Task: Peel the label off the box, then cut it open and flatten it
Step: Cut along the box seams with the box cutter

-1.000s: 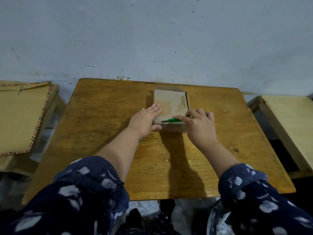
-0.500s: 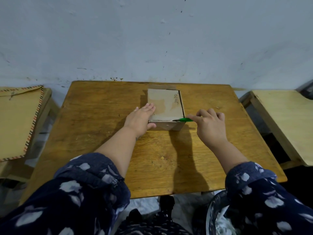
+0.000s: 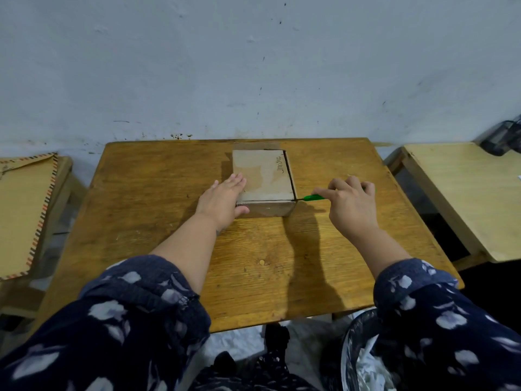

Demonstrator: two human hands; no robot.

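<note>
The box (image 3: 263,182) sits just left of the right grip (image 3: 351,206), which clasps a green cutter (image 3: 313,197); the left hand (image 3: 222,200) lies flat, steadying it — light, stiff cardboard, best pinned from above.

Head camera looks forward and down at the table (image 3: 158,210).

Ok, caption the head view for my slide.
Left hand steadies the box while right hand draws a green cutter past its corner.
</note>
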